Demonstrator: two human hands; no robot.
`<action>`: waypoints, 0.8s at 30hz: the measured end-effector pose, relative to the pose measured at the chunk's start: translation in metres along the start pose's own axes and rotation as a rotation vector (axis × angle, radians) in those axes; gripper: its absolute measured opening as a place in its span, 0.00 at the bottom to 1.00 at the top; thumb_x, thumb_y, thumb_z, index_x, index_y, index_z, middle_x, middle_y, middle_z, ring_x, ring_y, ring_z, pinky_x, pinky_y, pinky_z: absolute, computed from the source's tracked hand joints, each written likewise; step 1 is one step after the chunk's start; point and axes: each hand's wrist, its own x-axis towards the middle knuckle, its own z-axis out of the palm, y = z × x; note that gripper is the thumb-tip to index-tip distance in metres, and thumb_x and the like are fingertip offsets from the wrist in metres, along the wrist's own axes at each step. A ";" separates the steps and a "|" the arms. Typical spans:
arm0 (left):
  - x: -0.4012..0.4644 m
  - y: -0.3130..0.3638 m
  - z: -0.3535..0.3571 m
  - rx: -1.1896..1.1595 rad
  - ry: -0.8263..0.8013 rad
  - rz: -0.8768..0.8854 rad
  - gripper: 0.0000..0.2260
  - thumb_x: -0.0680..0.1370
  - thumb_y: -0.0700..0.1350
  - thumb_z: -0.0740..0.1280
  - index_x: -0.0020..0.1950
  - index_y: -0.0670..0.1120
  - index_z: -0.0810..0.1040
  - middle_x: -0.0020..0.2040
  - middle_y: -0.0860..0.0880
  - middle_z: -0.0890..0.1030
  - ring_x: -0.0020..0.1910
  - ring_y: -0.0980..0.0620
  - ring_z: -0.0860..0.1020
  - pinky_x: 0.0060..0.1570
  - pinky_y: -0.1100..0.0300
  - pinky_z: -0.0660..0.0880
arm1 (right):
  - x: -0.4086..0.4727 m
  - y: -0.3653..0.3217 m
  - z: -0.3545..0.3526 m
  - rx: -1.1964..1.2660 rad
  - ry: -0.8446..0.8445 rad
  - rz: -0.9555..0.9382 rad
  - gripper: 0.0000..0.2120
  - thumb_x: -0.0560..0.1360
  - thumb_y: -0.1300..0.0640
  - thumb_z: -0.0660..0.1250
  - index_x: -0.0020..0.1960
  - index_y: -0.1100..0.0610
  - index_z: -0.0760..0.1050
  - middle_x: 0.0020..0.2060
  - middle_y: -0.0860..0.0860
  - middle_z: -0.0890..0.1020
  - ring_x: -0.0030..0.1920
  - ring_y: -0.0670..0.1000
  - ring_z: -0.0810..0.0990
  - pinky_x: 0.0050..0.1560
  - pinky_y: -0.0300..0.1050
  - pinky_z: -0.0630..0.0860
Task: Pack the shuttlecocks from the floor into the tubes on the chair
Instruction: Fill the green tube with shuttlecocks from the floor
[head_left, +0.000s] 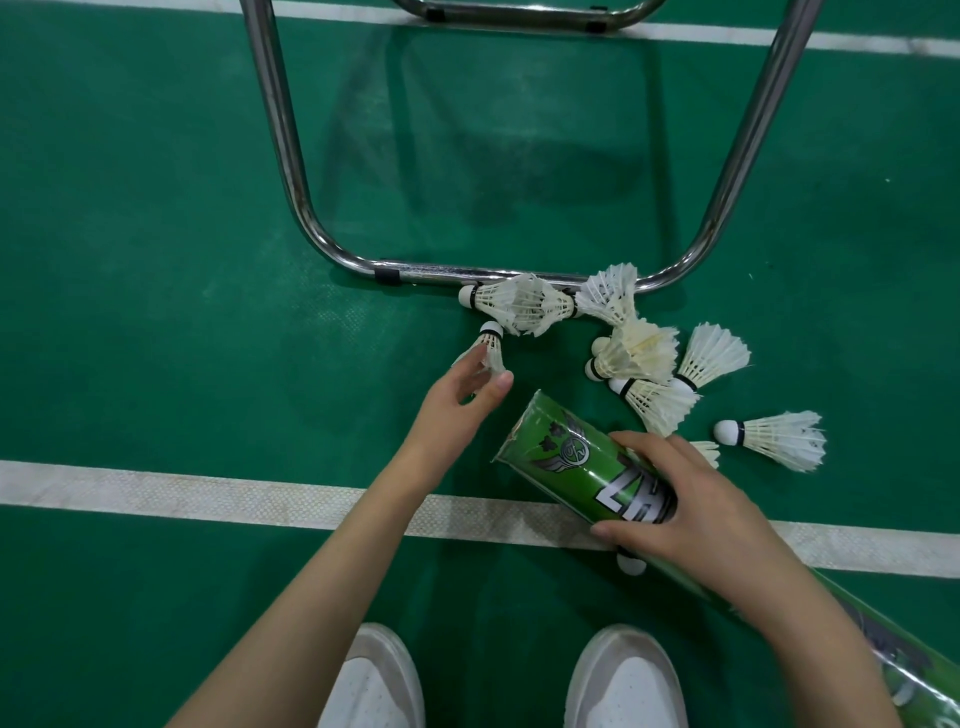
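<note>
My right hand grips a long green shuttlecock tube, held low over the floor with its open end pointing up and left. My left hand pinches a white feather shuttlecock by its skirt, cork pointing away, just left of the tube's mouth. Several more shuttlecocks lie in a loose pile on the green floor right of centre, and two nested ones rest against the chair's frame. A single shuttlecock lies apart at the right. One cork peeks out under the tube.
The chrome tubular base of the chair stands on the floor ahead, its front bar touching the pile. A white court line crosses the green floor. My two white shoes show at the bottom.
</note>
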 end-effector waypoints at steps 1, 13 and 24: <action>-0.002 0.001 0.000 -0.033 0.020 0.000 0.24 0.78 0.47 0.64 0.73 0.47 0.64 0.65 0.51 0.73 0.61 0.60 0.71 0.56 0.73 0.68 | 0.000 0.001 0.000 -0.002 0.000 0.001 0.33 0.60 0.38 0.72 0.62 0.35 0.62 0.48 0.34 0.68 0.49 0.44 0.74 0.49 0.51 0.75; -0.038 -0.003 -0.016 -0.139 0.212 0.068 0.06 0.77 0.44 0.65 0.50 0.47 0.81 0.47 0.53 0.83 0.47 0.59 0.80 0.54 0.63 0.75 | -0.002 0.003 0.001 0.014 0.005 0.008 0.33 0.59 0.38 0.72 0.61 0.35 0.63 0.50 0.37 0.70 0.50 0.45 0.75 0.49 0.51 0.75; -0.053 0.009 -0.013 -0.067 0.103 0.127 0.06 0.78 0.43 0.64 0.43 0.43 0.77 0.37 0.53 0.77 0.36 0.59 0.73 0.38 0.71 0.69 | -0.002 0.000 0.001 0.006 -0.011 0.018 0.33 0.60 0.38 0.72 0.62 0.35 0.63 0.50 0.36 0.69 0.50 0.44 0.74 0.49 0.50 0.75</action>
